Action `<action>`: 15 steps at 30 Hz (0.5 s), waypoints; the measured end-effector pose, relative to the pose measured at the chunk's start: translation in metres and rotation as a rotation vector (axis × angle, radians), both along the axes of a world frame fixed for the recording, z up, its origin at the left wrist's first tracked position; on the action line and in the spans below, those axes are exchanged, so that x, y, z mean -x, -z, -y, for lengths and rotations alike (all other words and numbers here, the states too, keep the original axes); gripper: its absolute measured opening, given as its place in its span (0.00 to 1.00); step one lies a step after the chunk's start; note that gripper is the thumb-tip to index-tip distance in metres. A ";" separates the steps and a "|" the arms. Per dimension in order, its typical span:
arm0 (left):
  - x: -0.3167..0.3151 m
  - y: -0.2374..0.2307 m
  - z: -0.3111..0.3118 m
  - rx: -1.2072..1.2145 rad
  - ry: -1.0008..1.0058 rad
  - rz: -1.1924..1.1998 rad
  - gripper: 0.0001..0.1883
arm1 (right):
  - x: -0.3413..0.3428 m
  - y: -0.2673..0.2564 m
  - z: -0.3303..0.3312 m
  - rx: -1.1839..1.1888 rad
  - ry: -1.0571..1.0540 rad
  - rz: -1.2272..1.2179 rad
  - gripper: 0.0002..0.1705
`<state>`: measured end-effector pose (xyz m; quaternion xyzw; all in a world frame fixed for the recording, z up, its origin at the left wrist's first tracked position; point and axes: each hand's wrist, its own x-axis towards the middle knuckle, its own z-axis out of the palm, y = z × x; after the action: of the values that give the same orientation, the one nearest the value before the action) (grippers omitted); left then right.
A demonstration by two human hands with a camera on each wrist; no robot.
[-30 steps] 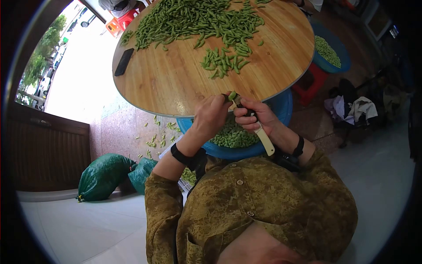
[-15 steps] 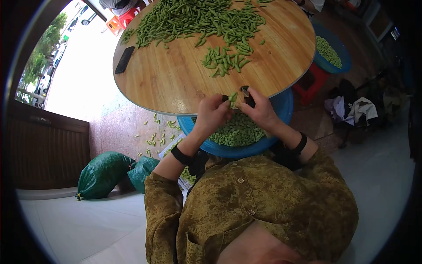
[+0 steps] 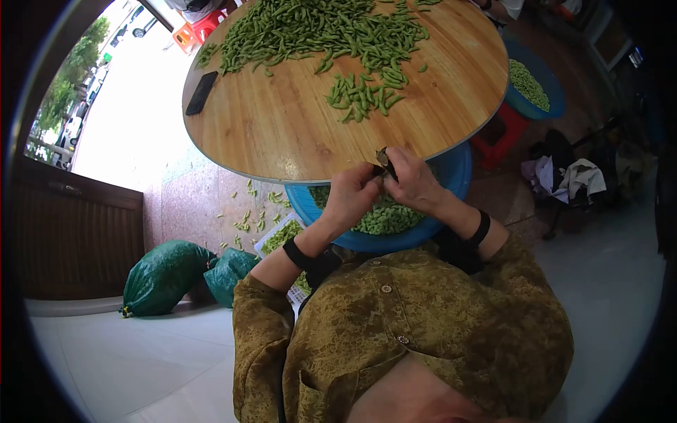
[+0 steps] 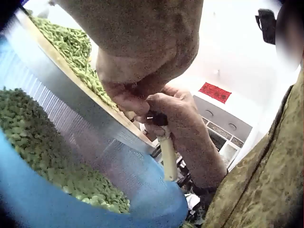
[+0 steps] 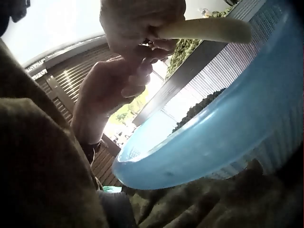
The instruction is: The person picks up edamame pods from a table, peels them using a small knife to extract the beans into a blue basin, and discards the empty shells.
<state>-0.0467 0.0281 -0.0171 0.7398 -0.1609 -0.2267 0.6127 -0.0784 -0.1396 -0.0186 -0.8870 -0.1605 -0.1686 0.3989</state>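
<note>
Right hand [image 3: 415,185] grips smooth, curved handle [image 5: 209,29]

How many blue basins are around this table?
2: one basin below the near edge of the table, another basin off its right side. More may be hidden.

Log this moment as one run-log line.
right hand: grips pale-handled tool | left hand: fingers beside right's, contents hidden | blue basin: beneath hands, holds green beans | table: green pods piled
</note>
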 end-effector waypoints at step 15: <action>0.005 -0.001 -0.018 -0.115 -0.108 0.319 0.08 | 0.014 -0.008 0.000 -0.019 -0.033 0.099 0.15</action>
<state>-0.0516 0.0459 -0.0163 0.8078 -0.2028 -0.0819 0.5474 -0.0925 -0.1394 -0.0101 -0.8709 -0.1930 -0.2070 0.4017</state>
